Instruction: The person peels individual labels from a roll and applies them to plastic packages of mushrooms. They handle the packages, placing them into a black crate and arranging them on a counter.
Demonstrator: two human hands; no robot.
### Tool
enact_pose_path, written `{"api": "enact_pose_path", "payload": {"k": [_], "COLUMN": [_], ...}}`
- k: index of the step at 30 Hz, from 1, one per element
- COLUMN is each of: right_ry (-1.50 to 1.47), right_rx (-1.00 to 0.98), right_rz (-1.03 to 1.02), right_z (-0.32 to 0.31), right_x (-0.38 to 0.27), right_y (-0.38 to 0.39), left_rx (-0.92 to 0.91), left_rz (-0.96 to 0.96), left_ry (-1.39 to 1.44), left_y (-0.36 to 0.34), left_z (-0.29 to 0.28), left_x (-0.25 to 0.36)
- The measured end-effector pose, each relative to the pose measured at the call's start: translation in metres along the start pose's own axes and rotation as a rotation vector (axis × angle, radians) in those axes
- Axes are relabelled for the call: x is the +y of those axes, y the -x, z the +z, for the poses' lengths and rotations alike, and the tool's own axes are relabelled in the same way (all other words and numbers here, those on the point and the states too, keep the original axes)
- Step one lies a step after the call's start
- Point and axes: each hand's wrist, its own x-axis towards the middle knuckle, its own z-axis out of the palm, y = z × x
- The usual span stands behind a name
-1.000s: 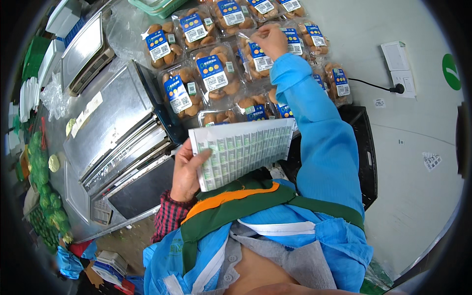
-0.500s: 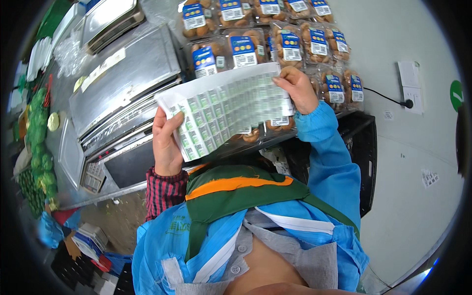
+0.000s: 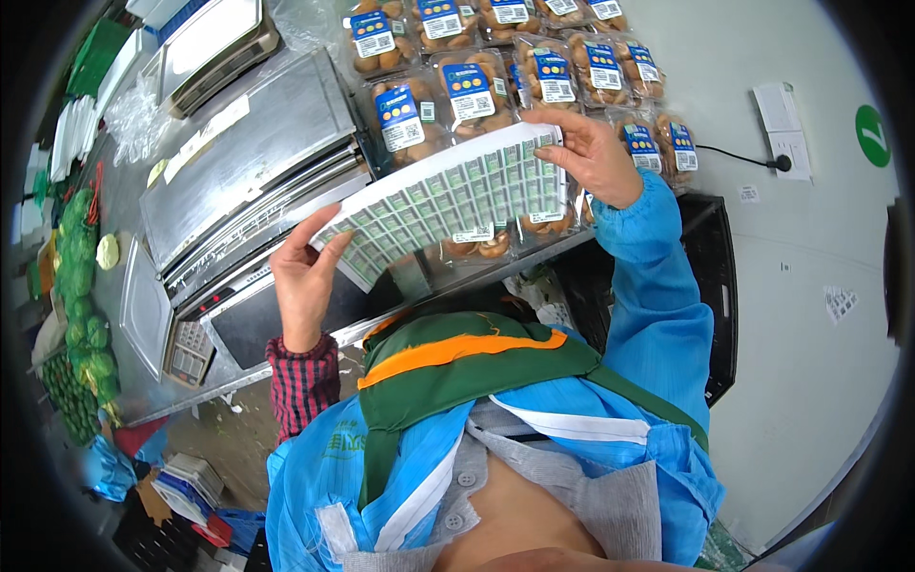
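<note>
A white sheet of green labels (image 3: 448,197) is stretched between my two hands above the work table. My left hand (image 3: 307,272) pinches its lower left corner between thumb and fingers. At the upper right corner, my right hand (image 3: 596,157) grips the sheet the same way, thumb on the label side. The sheet bows slightly and covers part of the packs behind it. Clear packs of brown mushrooms (image 3: 470,91) with blue and white labels lie in rows just beyond it. More packs (image 3: 546,223) show below its lower edge.
To the left is a steel wrapping machine (image 3: 250,157) with a keypad (image 3: 188,353). A scale (image 3: 212,43) stands behind it. Netted green vegetables (image 3: 81,286) lie far left. A black crate (image 3: 710,286) sits under the table's right end, near a wall socket (image 3: 789,162).
The sheet has tilted and its lower edge has risen. My left hand has shifted left and down, my right hand slightly right. Both keep hold of it.
</note>
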Motion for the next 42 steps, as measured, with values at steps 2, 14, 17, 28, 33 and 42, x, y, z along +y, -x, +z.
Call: {"api": "enact_pose_path", "payload": {"k": [2, 14, 17, 28, 33, 42], "right_ry": [0.039, -0.021, 0.115, 0.577, 0.764, 0.449], "right_rx": [-0.033, 0.012, 0.036, -0.004, -0.133, 0.107], "right_rz": [0.067, 0.056, 0.005, -0.317, -0.391, -0.482], "right_z": [0.000, 0.020, 0.026, 0.023, 0.024, 0.042], "right_x": [-0.008, -0.013, -0.009, 0.008, 0.008, 0.023], "right_y": [0.008, 0.011, 0.010, -0.027, -0.034, -0.044], "left_rx": [-0.001, 0.137, 0.248, 0.223, 0.245, 0.280], "left_rz": [-0.027, 0.175, 0.259, 0.110, -0.002, -0.360], "left_ry": [-0.019, -0.094, -0.207, -0.110, -0.041, 0.225], "left_y": [0.001, 0.002, 0.003, -0.002, -0.007, -0.017], "left_z": [-0.010, -0.021, -0.027, -0.028, -0.024, -0.035], "left_x": [0.000, 0.013, 0.011, -0.007, -0.009, -0.017]}}
